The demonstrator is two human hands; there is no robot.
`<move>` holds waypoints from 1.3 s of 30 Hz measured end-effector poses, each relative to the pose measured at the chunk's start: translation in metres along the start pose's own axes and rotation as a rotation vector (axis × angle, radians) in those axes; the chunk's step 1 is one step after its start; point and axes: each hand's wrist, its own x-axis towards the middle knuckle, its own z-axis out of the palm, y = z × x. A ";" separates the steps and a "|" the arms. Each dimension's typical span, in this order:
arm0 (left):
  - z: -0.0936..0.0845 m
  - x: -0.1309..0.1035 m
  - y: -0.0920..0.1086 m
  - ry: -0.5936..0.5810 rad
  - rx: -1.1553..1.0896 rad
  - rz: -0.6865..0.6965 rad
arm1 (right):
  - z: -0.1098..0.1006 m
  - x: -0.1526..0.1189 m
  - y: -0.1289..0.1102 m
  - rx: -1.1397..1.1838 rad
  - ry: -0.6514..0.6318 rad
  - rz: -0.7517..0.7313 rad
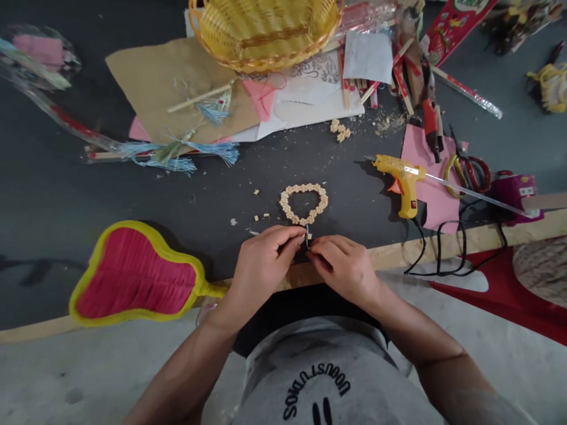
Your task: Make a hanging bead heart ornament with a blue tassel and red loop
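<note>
Both hands meet at the near table edge, fingertips pinched together on the tail end of a bead loop. Left hand pinches narrow on the thread just below the loop; right hand pinches the same spot from the other side, likely on a small bead or knot (too small to tell which). Loop lies flat on the dark mat just beyond the fingers, heart-ish shape, so the beads stay put while the ends get worked.

Loose beads scattered farther back. Glue gun stands to the right on pink paper, nozzle clear of the mat. Fan lies to the left, off to the side.

Basket at the far edge: contents not visible from this angle.
</note>
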 end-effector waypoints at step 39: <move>-0.014 0.005 0.010 -0.017 0.174 0.139 | -0.018 0.008 0.003 0.268 0.003 0.071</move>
